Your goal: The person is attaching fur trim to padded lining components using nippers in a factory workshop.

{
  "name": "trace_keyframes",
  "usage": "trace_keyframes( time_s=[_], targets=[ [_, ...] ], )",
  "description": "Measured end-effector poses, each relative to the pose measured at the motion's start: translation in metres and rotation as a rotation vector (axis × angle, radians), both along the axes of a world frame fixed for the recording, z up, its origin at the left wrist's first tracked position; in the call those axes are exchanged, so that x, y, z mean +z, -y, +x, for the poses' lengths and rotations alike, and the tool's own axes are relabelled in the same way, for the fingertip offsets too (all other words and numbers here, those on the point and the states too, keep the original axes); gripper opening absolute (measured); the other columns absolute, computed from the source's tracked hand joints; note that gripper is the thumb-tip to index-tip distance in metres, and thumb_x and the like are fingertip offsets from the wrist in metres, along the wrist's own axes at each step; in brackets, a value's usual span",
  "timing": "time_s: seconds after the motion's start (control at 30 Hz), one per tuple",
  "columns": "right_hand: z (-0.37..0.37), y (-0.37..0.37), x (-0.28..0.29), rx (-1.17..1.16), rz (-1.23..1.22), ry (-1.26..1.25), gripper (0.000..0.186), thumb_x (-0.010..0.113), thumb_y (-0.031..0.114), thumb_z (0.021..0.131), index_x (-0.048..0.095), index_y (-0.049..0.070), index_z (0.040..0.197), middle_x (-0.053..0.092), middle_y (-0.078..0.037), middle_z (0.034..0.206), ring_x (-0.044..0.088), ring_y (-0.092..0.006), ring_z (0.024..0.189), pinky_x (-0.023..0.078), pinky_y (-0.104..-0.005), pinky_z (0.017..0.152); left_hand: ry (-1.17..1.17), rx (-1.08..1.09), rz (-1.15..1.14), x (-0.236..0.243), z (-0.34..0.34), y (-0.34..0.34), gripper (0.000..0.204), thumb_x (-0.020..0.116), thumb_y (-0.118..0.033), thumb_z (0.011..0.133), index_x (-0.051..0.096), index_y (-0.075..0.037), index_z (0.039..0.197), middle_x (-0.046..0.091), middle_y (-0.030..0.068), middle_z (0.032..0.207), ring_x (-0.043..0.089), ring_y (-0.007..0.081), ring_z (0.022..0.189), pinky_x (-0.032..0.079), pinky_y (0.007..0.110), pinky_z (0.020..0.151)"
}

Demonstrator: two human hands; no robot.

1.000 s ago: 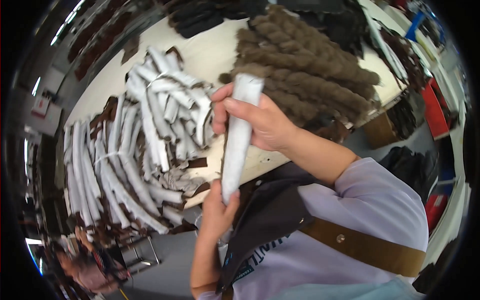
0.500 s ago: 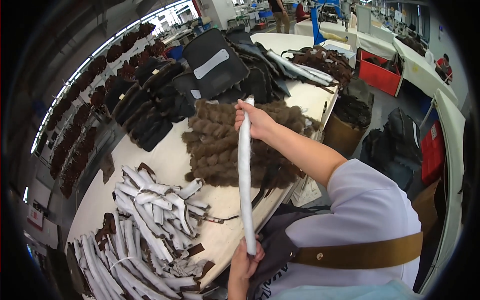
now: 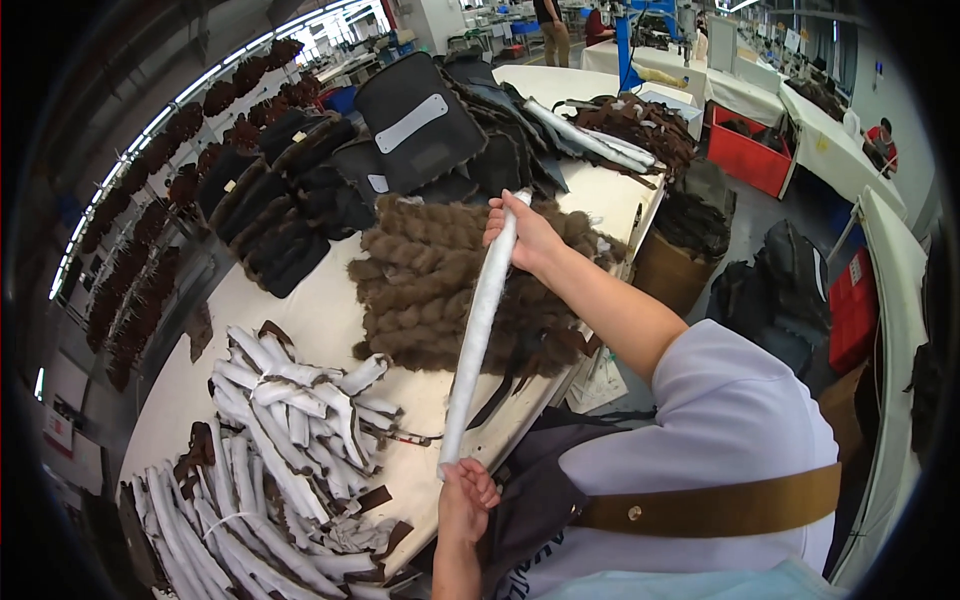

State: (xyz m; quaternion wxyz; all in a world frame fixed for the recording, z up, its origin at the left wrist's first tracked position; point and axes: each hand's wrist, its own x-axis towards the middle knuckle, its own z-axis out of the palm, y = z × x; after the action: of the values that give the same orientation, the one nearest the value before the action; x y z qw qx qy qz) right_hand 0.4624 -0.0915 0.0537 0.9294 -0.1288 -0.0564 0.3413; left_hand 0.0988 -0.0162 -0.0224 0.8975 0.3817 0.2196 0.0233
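Our right hand [image 3: 530,235] is clamped around the top end of a long white strip [image 3: 478,330]. Our left hand [image 3: 466,497] pinches its bottom end, stretching it taut above the table [image 3: 330,310].

A pale worktable [image 3: 320,310] bears brown fur pelts [image 3: 430,280] and white strips [image 3: 290,410].

Since one second ago, the right hand [image 3: 528,235] stands farther out over the brown fur pile [image 3: 450,285], arm extended. The pale strip [image 3: 478,330] now hangs drawn out long and straight down to the left hand [image 3: 465,500], near the table edge [image 3: 520,420].
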Motion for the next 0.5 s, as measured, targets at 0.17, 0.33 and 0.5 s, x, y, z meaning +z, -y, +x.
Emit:
trace_keyframes(
  time_s=[0.17, 0.33, 0.5],
  targets=[
    [-0.004, 0.004, -0.004, -0.06, -0.016, -0.008, 0.022, 0.047, 0.027, 0.091, 0.046, 0.006, 0.085, 0.039, 0.0, 0.063, 0.039, -0.0104, 0.054, 0.037, -0.0247, 0.049, -0.005, 0.113, -0.084, -0.01, -0.01, -0.009, 0.052, 0.03, -0.057, 0.088, 0.038, -0.01, 0.067, 0.03, 0.0001, 0.057, 0.03, 0.012, 0.047, 0.026, 0.025, 0.044],
    [-0.005, 0.007, -0.007, -0.057, -0.033, -0.021, 0.022, 0.049, 0.028, 0.09, 0.046, 0.006, 0.085, 0.039, 0.001, 0.062, 0.039, -0.0095, 0.054, 0.038, -0.0235, 0.049, 0.025, 0.254, 0.099, -0.006, -0.015, -0.008, 0.051, 0.028, -0.048, 0.093, 0.033, -0.009, 0.059, 0.032, 0.0015, 0.056, 0.033, 0.0131, 0.047, 0.026, 0.025, 0.043],
    [0.0, 0.009, -0.018, -0.049, -0.105, -0.033, 0.025, 0.05, 0.03, 0.09, 0.043, 0.008, 0.08, 0.032, 0.003, 0.053, 0.032, -0.009, 0.045, 0.032, -0.0227, 0.044, 0.075, 0.389, 0.585, -0.014, -0.023, -0.006, 0.05, 0.031, -0.035, 0.094, 0.032, -0.008, 0.052, 0.03, 0.0019, 0.048, 0.032, 0.014, 0.045, 0.027, 0.027, 0.045]
  ],
)
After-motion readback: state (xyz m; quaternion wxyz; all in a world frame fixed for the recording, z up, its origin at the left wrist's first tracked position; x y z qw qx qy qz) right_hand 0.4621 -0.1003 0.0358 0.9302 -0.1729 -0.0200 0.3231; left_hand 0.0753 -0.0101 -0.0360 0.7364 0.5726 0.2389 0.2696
